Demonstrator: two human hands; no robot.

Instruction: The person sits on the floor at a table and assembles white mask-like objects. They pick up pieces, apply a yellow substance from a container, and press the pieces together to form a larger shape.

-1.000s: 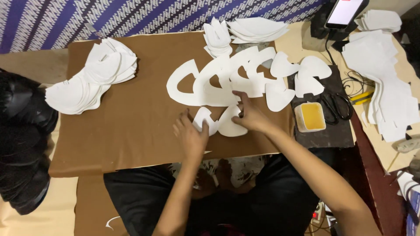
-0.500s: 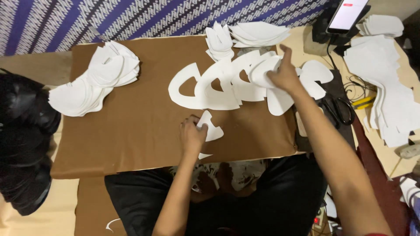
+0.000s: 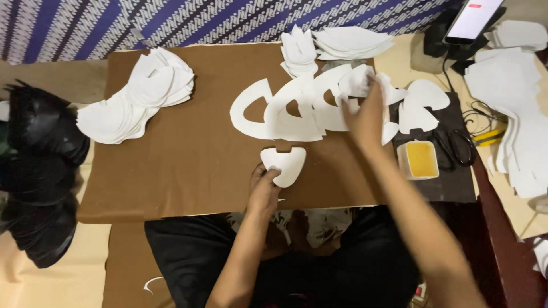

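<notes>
At the near edge of the brown surface point(image 3: 171, 171), seen from overhead, the person's left hand point(image 3: 264, 185) pins a rounded white triangular piece point(image 3: 285, 162) w/ fingers closed on its lower left edge; the piece lies flat on the board, just in front of the lap. Right hand point(image 3: 365, 114) is stretched farther out over the row of white horseshoe-shaped cutouts point(image 3: 291, 108), blurred by motion; can't tell if its fingers are apart or gripping a piece.

Judging by how things lie, work looks mid-way: four or so horseshoe cutouts are fanned in an overlapping row at centre, only one small piece sits separated near the body, and several loose small pieces point(image 3: 419, 105) rest at the right end of the row on a dark mat point(image 3: 451, 188). Big stacks remain: a fanned heap of white pieces point(image 3: 134, 102) at the far-left corner of the surface, two piles point(image 3: 337, 43) at the far edge, and a tall stack of larger white sheets point(image 3: 519, 114) off to the right.

Packages, signs: a small square tub of yellow paste point(image 3: 419, 159) stands on the mat, right of the right forearm, beside black scissors point(image 3: 451, 142). A lit phone screen point(image 3: 474, 17) on a stand sits at far right; its markings are too small to tell. Behind all, blue-and-white patterned cloth point(image 3: 171, 20). Black bag point(image 3: 40, 171) at far left, off the surface. No labels visible on the cutouts.
</notes>
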